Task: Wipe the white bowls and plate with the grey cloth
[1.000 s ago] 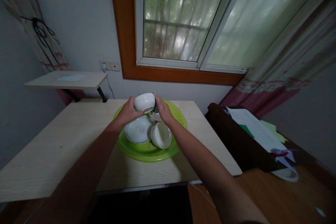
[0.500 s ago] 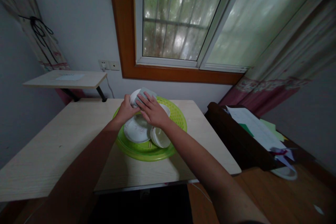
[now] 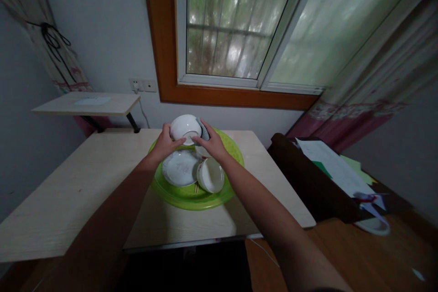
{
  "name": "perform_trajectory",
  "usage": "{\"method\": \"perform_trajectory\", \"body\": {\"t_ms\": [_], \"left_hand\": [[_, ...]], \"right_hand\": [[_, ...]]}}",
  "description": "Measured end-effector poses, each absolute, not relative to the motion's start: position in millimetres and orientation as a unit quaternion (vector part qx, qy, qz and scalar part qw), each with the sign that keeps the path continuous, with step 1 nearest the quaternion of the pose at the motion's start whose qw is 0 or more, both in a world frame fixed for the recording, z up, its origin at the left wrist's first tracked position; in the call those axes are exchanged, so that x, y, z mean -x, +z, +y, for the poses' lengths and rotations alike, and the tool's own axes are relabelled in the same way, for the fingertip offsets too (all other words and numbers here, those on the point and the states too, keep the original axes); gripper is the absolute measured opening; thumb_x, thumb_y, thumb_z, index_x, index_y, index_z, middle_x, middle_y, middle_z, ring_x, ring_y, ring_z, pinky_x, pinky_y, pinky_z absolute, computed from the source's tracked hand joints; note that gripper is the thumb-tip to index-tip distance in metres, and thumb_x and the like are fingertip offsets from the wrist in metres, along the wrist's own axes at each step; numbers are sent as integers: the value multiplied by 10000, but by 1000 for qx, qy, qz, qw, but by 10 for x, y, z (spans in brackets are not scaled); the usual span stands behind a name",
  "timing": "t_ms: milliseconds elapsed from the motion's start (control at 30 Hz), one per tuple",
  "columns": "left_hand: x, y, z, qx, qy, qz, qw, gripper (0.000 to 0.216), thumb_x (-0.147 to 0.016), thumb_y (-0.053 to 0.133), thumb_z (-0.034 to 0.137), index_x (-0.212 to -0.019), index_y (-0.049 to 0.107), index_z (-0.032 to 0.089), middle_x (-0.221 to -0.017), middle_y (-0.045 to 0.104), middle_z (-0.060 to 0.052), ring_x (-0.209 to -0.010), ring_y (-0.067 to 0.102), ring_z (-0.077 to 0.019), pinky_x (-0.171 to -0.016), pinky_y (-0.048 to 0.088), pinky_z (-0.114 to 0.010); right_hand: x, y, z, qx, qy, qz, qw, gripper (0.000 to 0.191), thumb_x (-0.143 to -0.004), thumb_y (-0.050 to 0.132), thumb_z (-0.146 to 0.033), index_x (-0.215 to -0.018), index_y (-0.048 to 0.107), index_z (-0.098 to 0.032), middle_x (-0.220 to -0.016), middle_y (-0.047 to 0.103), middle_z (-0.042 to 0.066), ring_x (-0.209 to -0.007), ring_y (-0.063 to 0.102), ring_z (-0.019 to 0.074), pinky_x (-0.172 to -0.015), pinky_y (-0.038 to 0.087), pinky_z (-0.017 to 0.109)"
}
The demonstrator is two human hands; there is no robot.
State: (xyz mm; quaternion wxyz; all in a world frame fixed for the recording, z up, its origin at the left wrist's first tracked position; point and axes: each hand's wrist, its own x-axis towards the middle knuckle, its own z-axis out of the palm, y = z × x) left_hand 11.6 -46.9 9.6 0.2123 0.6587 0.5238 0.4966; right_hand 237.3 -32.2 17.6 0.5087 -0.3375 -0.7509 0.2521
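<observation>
A white bowl [image 3: 184, 124] is held up over the far side of a green plastic tray [image 3: 191, 203], its foot ring turned toward me. My left hand [image 3: 164, 145] grips the bowl's left edge, thumb by the base. On the opposite edge, my right hand [image 3: 212, 144] is closed on a grey cloth [image 3: 203, 129] pressed against the bowl, with its thumb near the foot ring. Below, a white plate [image 3: 179, 168] lies in the tray. A white bowl [image 3: 212, 176] rests tilted on its right, and part of another bowl [image 3: 201, 152] shows behind. Chopstick ends [image 3: 196, 188] stick out between plate and bowl.
The tray sits on a pale wooden table [image 3: 102, 182]. A small raised shelf [image 3: 89, 104] stands at the table's back left. Beyond the right edge is a dark brown piece of furniture [image 3: 301, 178] with papers [image 3: 328, 164] on it. A window [image 3: 229, 32] is ahead.
The bowl has turned so its underside faces me. My right hand and the cloth have moved from across the bowl to its right edge. My left hand still holds the left side.
</observation>
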Motion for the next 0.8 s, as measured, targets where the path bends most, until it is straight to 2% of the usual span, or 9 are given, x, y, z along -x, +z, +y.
{"method": "perform_trajectory", "body": {"t_ms": [200, 367, 500, 700, 800], "left_hand": [[-90, 14, -413, -664, 489, 500, 267, 636, -702, 760, 472, -1165, 406, 217, -1155, 591, -77, -1032, 628, -225, -885, 514, -368], [-99, -7, -408, -682, 485, 478, 267, 749, -726, 752, 461, -1318, 363, 216, -1327, 544, -126, -1191, 582, -256, -976, 496, -398], [-118, 14, -441, -700, 493, 458, 238, 777, -726, 757, 441, -1372, 385, 221, -1421, 495, -145, -1299, 520, -279, -977, 506, -388], [-141, 84, -508, -717, 456, 493, 187, 728, -701, 770, 453, -1308, 448, 211, -1310, 571, -124, -1194, 584, -270, -962, 507, -398], [-152, 112, -529, -710, 457, 506, 178, 730, -694, 772, 459, -1290, 434, 206, -1266, 591, -117, -1132, 607, -259, -934, 509, -390]], "right_hand": [[-2344, 97, -272, 344, 270, -725, 532, 742, -799, 757, -495, -1439, 494, -227, -1430, 565, 112, -1302, 540, 271, -1143, 398, 462], [-2353, 127, -281, 328, 206, -754, 530, 682, -850, 704, -495, -1437, 481, -227, -1405, 548, 134, -1302, 513, 280, -1143, 383, 478], [-2368, 185, -330, 292, 141, -809, 490, 640, -914, 632, -479, -1479, 441, -246, -1466, 490, 137, -1376, 444, 274, -1185, 331, 484], [-2373, 234, -402, 269, 68, -866, 415, 595, -1007, 481, -405, -1558, 327, -243, -1597, 355, 131, -1464, 351, 258, -1212, 301, 490], [-2346, 275, -458, 256, 29, -884, 391, 565, -1037, 399, -335, -1582, 272, -253, -1643, 284, 99, -1530, 229, 245, -1235, 250, 509]]}}
